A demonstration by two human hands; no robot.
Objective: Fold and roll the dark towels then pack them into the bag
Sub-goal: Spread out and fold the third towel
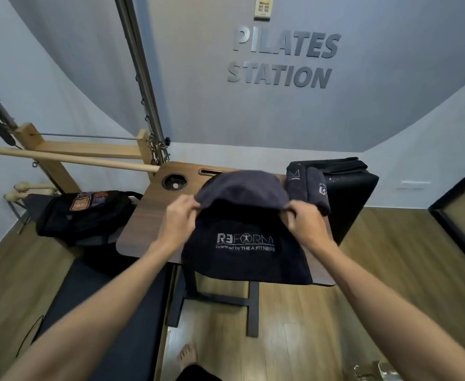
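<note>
Pinching the far fold of a dark navy terry towel between curled fingers and thumb, the left hand and the right hand each hold one side of the cloth's raised edge, level with each other, so the fold stays square as it is drawn over. The lifted flap arches between the two grips, its paler grey underside showing, while the lower half lies flat on the brown wood-grain table with white "REFORM" lettering facing up and its near edge hanging over the table's rim; the hold looks suited to bringing the far half toward the person to halve the length before rolling. Just beyond the right hand, two rolled dark grey towels lie side by side on the table against a black padded block, probably parked there until packing. The black backpack with an orange patch rests to the left, apparently on the dark padded bench, within easy reach.
</note>
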